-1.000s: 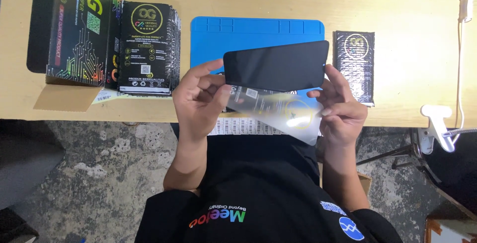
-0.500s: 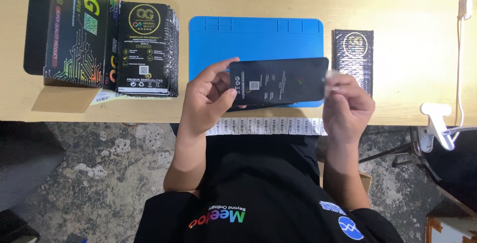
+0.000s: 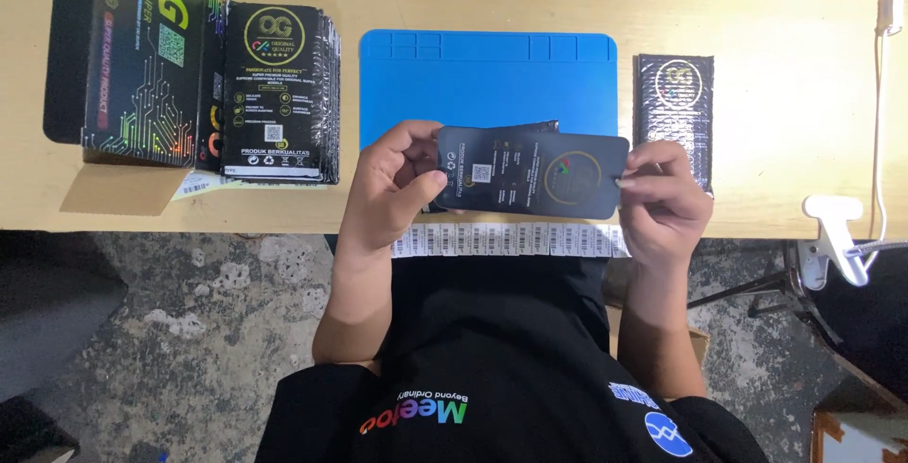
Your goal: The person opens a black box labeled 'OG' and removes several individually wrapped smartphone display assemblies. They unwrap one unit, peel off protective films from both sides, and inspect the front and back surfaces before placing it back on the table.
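Observation:
My left hand (image 3: pixel 392 184) and my right hand (image 3: pixel 662 200) hold a flat dark card-like packet (image 3: pixel 534 172) between them, one hand at each short end. It is held level above the near edge of the blue work mat (image 3: pixel 487 75), its printed side facing up. A second dark piece peeks out just behind its upper edge. Below the packet, a strip of white barcode labels (image 3: pixel 506 239) runs along the table's near edge.
A stack of black printed packets (image 3: pixel 279 94) and an open black box (image 3: pixel 132 56) stand at the left of the wooden table (image 3: pixel 757 9). One black packet (image 3: pixel 673 108) lies right of the mat. A white clamp (image 3: pixel 832 227) and a cable (image 3: pixel 884 94) are at the right edge.
A second ago a clear film hung below a plain black panel in my hands. Now the film is out of sight and the dark packet shows its printed side, held lower and nearer me.

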